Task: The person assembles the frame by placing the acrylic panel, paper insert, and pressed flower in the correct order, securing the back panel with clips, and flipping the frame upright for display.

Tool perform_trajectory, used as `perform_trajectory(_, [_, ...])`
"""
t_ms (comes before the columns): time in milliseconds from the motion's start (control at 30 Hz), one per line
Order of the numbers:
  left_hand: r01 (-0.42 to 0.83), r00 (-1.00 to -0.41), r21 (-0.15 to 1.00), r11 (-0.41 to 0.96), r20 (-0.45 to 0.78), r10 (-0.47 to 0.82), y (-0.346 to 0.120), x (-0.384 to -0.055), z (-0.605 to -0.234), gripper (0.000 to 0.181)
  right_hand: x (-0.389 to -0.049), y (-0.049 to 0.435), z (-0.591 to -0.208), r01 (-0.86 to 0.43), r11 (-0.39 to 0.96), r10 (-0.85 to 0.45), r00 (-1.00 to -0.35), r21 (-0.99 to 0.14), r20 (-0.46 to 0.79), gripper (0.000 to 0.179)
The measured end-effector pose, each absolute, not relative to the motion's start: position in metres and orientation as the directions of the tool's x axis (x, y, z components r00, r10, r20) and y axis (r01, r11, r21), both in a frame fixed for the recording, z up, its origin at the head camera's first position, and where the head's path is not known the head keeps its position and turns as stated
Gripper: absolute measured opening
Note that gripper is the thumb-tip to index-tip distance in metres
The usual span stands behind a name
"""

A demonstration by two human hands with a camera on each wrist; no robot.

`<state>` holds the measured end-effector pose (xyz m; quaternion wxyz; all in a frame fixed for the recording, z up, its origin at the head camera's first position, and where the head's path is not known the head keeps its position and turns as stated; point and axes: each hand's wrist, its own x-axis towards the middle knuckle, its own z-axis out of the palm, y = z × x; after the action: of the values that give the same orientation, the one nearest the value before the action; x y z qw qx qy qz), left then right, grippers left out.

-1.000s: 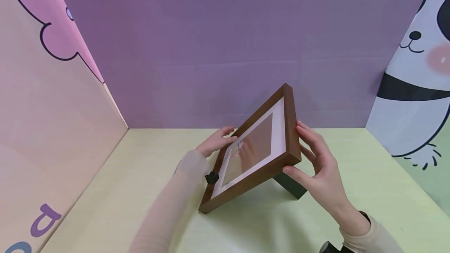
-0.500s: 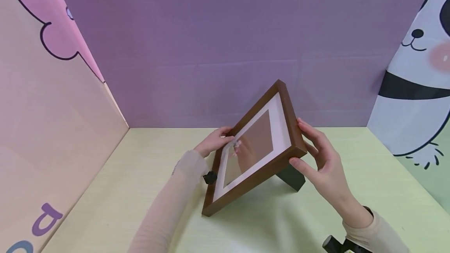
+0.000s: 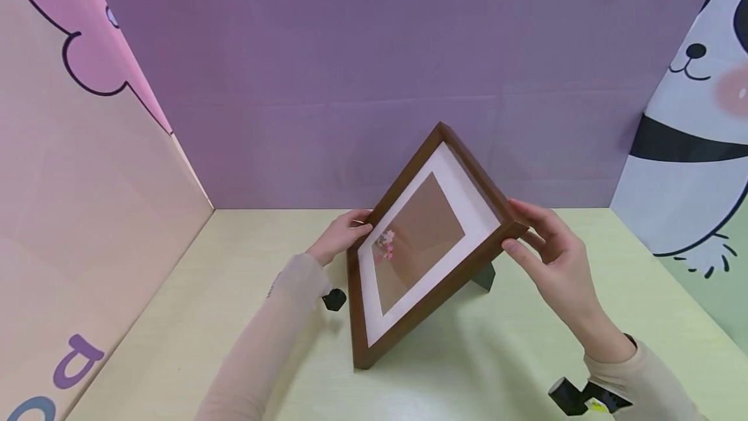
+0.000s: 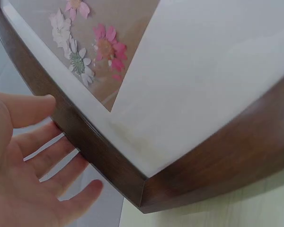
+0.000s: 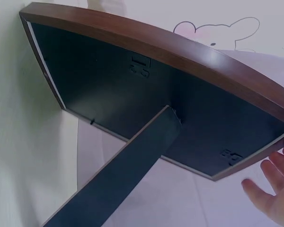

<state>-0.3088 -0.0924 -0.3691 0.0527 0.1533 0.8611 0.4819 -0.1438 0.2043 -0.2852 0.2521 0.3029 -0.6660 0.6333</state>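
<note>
A brown wooden picture frame [image 3: 422,239] is held tilted on one corner above the table, its front facing up toward me. Behind the glass, a white mat surrounds a tan panel with pressed pink and white flowers [image 4: 104,49]. My left hand [image 3: 339,237] grips the left edge, thumb on the front and fingers behind. At the right corner, my right hand [image 3: 558,265] pinches the frame between thumb and fingers. From the dark back board [image 5: 99,71], seen in the right wrist view, a black stand leg [image 5: 128,165] swings outward.
Underneath lies the pale yellow-green table [image 3: 280,369]. A purple backdrop [image 3: 327,83] stands behind it. Side panels with a pink cartoon [image 3: 105,57] and a panda [image 3: 684,148] flank the table. Small black devices are on both wrists.
The frame has rotated to show more of its front, its top corner shifting left and its right corner moving right and up. My right hand moved with it; my left hand shifted slightly left.
</note>
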Motion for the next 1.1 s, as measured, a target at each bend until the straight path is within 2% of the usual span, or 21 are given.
perform_trajectory(267, [0.236, -0.957, 0.855, 0.462, 0.124, 0.261, -0.107, -0.302, -0.374, 0.038, -0.151, 0.215, -0.282, -0.672, 0.141, -0.008, -0.735, -0.727, 0.678, 0.038])
perform_trajectory(600, [0.194, -0.973, 0.883, 0.428, 0.115, 0.202, -0.121, -0.288, -0.380, 0.027, -0.165, 0.230, -0.274, -0.594, 0.298, 0.046, -0.773, -0.747, 0.633, 0.037])
perform_trajectory(900, [0.169, -0.978, 0.891, 0.421, 0.099, 0.183, -0.132, -0.272, -0.385, 0.029, -0.183, 0.242, -0.268, -0.528, 0.388, 0.010, -0.818, -0.756, 0.576, 0.042])
perform_trajectory(1100, [0.149, -0.981, 0.902, 0.406, 0.084, 0.173, -0.136, -0.258, -0.386, 0.029, -0.193, 0.246, -0.261, -0.454, 0.407, -0.043, -0.876, -0.792, 0.480, 0.049])
